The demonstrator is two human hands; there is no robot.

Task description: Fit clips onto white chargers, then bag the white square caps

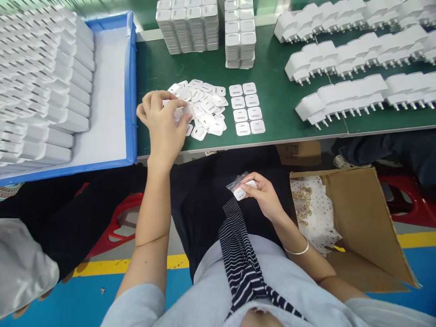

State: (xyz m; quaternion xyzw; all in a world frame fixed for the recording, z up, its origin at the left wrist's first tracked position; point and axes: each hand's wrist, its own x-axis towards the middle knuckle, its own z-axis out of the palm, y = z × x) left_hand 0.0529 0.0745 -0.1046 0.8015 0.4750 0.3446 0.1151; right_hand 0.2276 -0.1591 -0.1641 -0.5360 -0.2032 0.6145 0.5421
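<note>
My left hand is at the left side of a loose pile of small white plastic covers. Its thumb and fingers pinch a pale, partly see-through piece, which looks like one of these covers; blur hides its details. Low over my lap, my right hand is closed on white plastic covers with dark print. A crumpled strip of clear film sticks out from the same grip. Beside the pile, two columns of printed covers lie flat on the green table.
A blue tray on the left holds stacked white housings. At the back stand tall stacks of covers. White plug adapters fill rows on the right. Below is an open cardboard box with plastic bags.
</note>
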